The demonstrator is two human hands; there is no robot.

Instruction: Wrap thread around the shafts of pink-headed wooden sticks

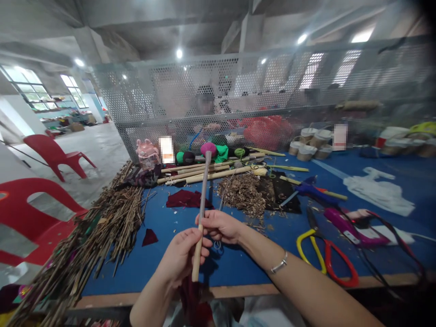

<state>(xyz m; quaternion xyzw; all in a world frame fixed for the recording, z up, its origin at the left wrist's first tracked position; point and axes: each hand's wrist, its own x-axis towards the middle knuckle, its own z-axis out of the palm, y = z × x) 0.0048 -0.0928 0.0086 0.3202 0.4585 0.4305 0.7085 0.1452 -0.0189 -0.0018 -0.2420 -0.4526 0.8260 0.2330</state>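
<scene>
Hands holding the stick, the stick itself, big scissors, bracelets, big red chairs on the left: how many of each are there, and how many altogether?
Hands: 2 (left hand, right hand)
Held stick: 1
Scissors: 1 pair
Bracelet: 1
Big red chairs: 2
Total: 7

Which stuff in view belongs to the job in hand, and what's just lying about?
Part of it:
Grey-and-tan stick, held by left hand and right hand
Pale rods beyond, probably
Shears, possibly

Likely just lying about:
White plastic bag
Pink eared container
Nearer red chair
</scene>
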